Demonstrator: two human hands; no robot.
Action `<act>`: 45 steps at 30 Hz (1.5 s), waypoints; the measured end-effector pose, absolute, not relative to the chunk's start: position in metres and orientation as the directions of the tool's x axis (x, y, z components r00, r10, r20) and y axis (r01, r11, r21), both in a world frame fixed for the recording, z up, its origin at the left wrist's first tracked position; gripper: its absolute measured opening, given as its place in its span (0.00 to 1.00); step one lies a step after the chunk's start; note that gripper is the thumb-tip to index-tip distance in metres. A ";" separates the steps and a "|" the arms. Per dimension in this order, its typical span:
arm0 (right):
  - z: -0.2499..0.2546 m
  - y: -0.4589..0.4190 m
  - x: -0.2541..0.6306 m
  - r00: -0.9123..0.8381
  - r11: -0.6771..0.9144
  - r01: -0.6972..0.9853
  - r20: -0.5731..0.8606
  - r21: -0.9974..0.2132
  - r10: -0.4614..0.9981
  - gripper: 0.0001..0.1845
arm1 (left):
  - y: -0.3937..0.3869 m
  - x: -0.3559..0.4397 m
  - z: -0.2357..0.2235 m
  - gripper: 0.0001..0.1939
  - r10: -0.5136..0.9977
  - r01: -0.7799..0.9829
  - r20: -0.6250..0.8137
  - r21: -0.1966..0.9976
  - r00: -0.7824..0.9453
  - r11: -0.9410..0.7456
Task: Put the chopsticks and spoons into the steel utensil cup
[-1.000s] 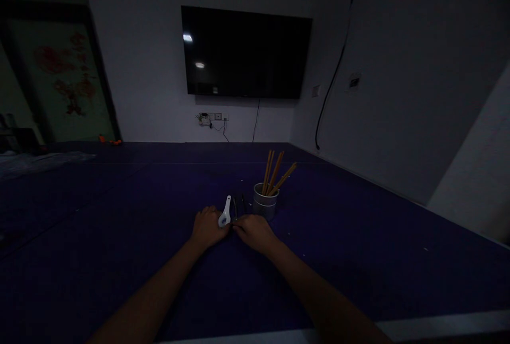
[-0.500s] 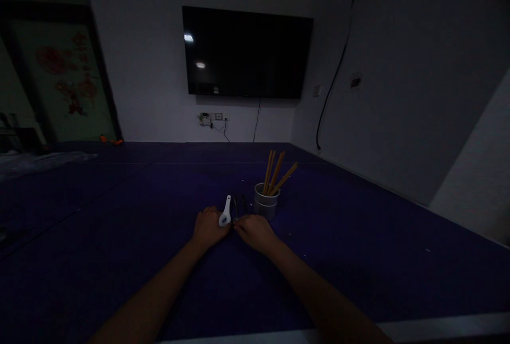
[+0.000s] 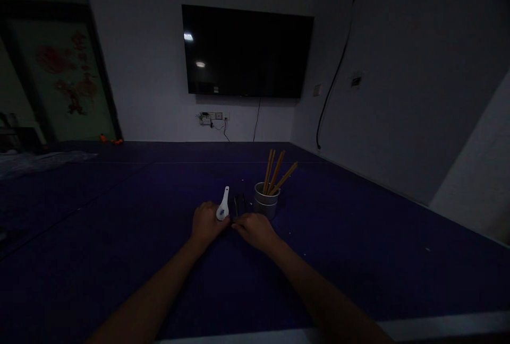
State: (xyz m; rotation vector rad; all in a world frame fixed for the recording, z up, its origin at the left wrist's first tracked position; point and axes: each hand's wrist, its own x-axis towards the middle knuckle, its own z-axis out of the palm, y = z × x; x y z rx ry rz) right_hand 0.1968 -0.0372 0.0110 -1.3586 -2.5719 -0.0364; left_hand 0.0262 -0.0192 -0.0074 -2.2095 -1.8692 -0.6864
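Note:
My left hand is closed around the bowl end of a white ceramic soup spoon. The spoon's handle points away from me, and a small blue mark shows in its bowl. Just to the right, my right hand has its fingers pinched together at the near end of a slim metal utensil; the kind is too dark to tell. Beside that utensil lies another thin dark one. A grey metal cup stands behind my right hand, with several wooden chopsticks leaning in it.
Everything rests on a wide dark purple surface with small white specks. Clear plastic sheeting and small orange items lie far left. A television hangs on the back wall, and a black cable runs down the right wall.
The white spoon has shifted slightly forward and left with my left hand. My right hand has barely moved, and the cup with chopsticks stays where it was.

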 end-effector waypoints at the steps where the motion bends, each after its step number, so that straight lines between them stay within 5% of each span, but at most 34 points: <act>1: 0.011 -0.037 0.197 -0.520 0.561 0.820 0.258 -0.117 0.814 0.17 | -0.020 0.025 -0.007 0.18 0.860 0.959 0.497 0.170 0.114 -0.225; 7: 0.008 -0.032 0.203 -0.121 0.531 0.676 0.634 -0.511 0.764 0.24 | -0.030 0.027 -0.004 0.24 0.675 0.879 0.679 0.091 0.289 -0.467; 12: 0.013 -0.030 0.208 0.052 0.552 0.463 0.643 -0.694 0.764 0.23 | -0.035 0.034 -0.006 0.23 0.557 0.793 0.688 -0.045 0.465 -0.607; 16: 0.017 -0.038 0.205 0.079 0.592 0.414 0.675 -0.692 0.734 0.22 | -0.034 0.036 -0.009 0.24 0.481 0.767 0.728 -0.096 0.489 -0.634; 25: 0.029 -0.031 0.237 0.362 0.611 0.571 0.836 -0.549 0.412 0.21 | -0.027 0.035 -0.012 0.29 0.378 0.857 0.875 -0.076 0.302 -0.509; 35: 0.027 -0.011 0.259 0.353 0.509 0.585 0.763 -0.632 0.542 0.21 | -0.023 0.033 -0.014 0.26 0.464 0.866 0.841 -0.009 0.277 -0.501; 45: 0.017 0.003 0.262 0.392 0.530 0.407 0.666 -0.744 0.635 0.19 | -0.021 0.032 -0.015 0.23 0.493 0.866 0.827 0.014 0.271 -0.500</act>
